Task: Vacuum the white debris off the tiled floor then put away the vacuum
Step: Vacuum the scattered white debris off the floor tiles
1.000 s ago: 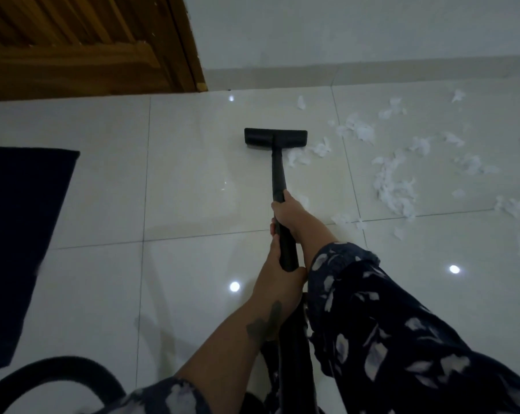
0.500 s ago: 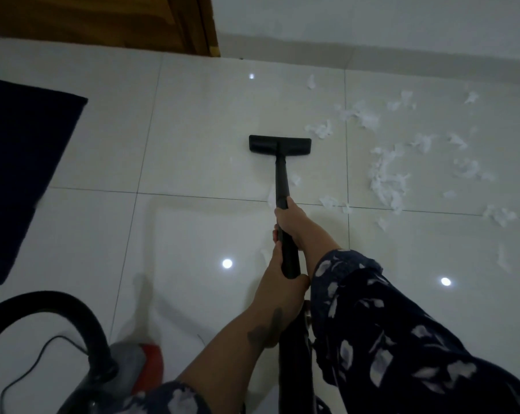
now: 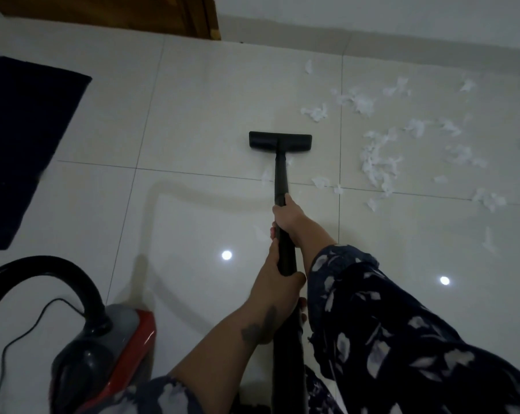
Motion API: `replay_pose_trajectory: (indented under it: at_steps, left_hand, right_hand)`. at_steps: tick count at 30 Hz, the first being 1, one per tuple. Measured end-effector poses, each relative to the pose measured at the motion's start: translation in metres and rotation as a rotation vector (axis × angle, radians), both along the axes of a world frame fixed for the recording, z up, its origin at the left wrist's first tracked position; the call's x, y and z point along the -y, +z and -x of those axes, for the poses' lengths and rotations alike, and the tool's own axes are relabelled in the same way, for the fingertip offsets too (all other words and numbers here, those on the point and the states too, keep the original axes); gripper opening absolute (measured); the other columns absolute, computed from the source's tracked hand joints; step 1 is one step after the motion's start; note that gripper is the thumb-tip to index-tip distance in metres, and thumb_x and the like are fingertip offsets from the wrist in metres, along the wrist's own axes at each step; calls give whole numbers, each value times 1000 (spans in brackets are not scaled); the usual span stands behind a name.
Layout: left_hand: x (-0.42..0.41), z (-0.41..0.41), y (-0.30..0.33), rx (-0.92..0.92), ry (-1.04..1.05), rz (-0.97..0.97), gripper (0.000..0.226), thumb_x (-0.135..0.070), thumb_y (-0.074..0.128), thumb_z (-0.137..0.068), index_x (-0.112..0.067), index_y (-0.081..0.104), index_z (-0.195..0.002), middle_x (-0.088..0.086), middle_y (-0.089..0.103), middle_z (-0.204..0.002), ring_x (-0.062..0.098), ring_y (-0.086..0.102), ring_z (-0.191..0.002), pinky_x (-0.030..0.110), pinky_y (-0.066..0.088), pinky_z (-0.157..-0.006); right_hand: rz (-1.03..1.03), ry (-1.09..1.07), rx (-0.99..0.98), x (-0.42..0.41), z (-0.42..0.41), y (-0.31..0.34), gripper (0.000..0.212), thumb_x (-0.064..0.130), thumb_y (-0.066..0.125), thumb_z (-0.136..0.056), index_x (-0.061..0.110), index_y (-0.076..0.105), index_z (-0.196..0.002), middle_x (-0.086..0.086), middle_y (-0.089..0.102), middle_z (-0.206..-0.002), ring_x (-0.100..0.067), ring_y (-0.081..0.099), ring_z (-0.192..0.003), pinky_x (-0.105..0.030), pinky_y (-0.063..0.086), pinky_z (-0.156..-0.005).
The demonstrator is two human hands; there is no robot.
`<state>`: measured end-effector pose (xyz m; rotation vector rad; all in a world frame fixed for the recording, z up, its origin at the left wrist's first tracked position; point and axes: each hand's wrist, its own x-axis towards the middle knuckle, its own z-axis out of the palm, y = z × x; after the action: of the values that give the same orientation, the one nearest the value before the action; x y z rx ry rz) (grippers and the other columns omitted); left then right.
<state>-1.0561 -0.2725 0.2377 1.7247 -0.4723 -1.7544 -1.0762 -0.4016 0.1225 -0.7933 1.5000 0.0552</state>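
I hold a black vacuum wand (image 3: 280,177) with both hands. My right hand (image 3: 287,216) grips it farther down the tube, and my left hand (image 3: 275,282) grips it nearer my body. The flat black nozzle (image 3: 279,141) lies on the glossy white tiled floor (image 3: 193,115). Scraps of white debris (image 3: 375,162) are scattered to the right of the nozzle, with a few small bits beside the wand. The red and grey vacuum body (image 3: 103,360) sits at the lower left, its black hose (image 3: 58,273) arching above it.
A dark blue mat (image 3: 19,138) lies at the left. A wooden door (image 3: 127,13) stands at the top left, beside a white wall (image 3: 372,16). A thin black cord (image 3: 22,333) runs along the floor by the vacuum body.
The nozzle has been drawn back toward me, away from the wall and off the scraps it was touching. The view has tilted down, bringing the vacuum body and hose into sight.
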Motion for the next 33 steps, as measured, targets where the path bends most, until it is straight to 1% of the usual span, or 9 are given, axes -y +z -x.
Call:
replay_pose_trajectory:
  at_steps: [4,8,10,16,21,25,27,30,33]
  left_hand:
    - [-32,5,5,8,2,-14,77,-8,48,-98,-42,5,-152,-1,47,-143,15,61,-105,8,51,-52]
    - [-74,8,6,28,-26,16,75,-9,48,-98,-40,7,-152,-13,57,-116,4,61,-85,13,55,-63]
    - [-96,9,8,27,-29,22,75,-10,50,-97,-40,9,-152,-15,57,-106,6,61,-86,22,55,-74]
    - [-155,15,12,7,-47,11,79,-8,53,-95,-42,9,-152,-2,55,-133,16,64,-104,38,56,-90]
    - [-196,27,5,-5,-48,1,79,-11,54,-95,-42,8,-152,-1,46,-145,21,55,-121,39,52,-96]
    - [-223,43,0,-10,-42,5,77,-13,55,-95,-42,11,-151,-2,46,-145,21,53,-124,38,51,-97]
    - [-237,51,1,-23,-40,7,77,-15,56,-95,-44,11,-151,-3,45,-146,19,54,-123,36,53,-95]
    - [-255,66,4,-30,-36,-3,74,-12,52,-97,-41,9,-151,-4,49,-139,8,59,-102,12,54,-67]
    - [-272,82,7,-18,-39,7,74,-5,50,-97,-35,10,-152,-6,51,-123,-1,56,-83,4,49,-54]
  right_hand:
    - [-2,-9,3,-35,6,5,63,12,34,-103,37,8,-156,-8,46,-79,-18,49,-56,-30,47,-48]
    - [-4,-28,17,-75,11,12,62,10,33,-102,35,12,-155,-9,46,-74,-18,48,-55,-29,46,-46]
    - [7,-38,32,-97,12,15,60,10,33,-102,32,15,-154,-9,46,-72,-19,47,-53,-28,46,-44]
    - [10,-57,19,-157,21,16,61,11,34,-102,34,13,-155,-10,48,-77,-19,48,-54,-29,46,-45]
    - [-7,-58,13,-199,38,16,65,10,33,-102,35,7,-156,-10,48,-77,-19,49,-55,-28,45,-43]
    - [-5,-38,-2,-226,52,14,58,10,33,-102,30,17,-154,-10,49,-75,-20,50,-54,-28,47,-44]
    - [-11,-34,-2,-239,60,13,60,10,34,-101,32,16,-154,-10,49,-74,-20,50,-55,-29,47,-46]
    - [-10,-27,-4,-257,74,13,63,11,33,-102,35,10,-155,-10,49,-75,-19,50,-55,-28,47,-45]
    - [-7,-19,-14,-275,90,14,65,12,33,-102,37,6,-156,-11,52,-78,-19,52,-57,-30,48,-48]
